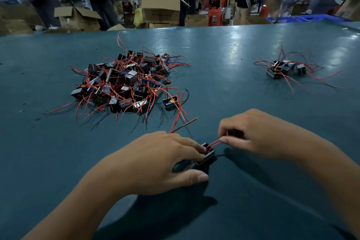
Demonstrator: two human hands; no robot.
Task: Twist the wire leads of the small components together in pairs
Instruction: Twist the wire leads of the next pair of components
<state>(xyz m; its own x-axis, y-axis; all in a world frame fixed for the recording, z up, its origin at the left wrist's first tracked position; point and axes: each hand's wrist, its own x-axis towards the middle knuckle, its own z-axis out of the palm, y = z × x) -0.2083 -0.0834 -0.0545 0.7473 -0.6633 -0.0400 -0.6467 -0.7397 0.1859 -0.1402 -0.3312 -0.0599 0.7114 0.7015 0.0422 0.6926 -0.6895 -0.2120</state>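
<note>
A small black box-shaped component (206,155) sits on the teal table in front of me. My left hand (155,163) grips it, fingers over its near side and thumb stretched below it. Two red leads (213,144) run from the component up to the right. My right hand (259,132) pinches their ends between thumb and fingers. More red and black wires (181,122) stick out past my left hand's knuckles. A single loose component (169,102) with red and black leads lies just beyond my hands.
A big heap of black components with red wires (124,80) lies at the left centre of the table. A smaller group of components (284,69) lies at the far right. Beyond the table's far edge (194,26) are cardboard boxes, red stools and several people.
</note>
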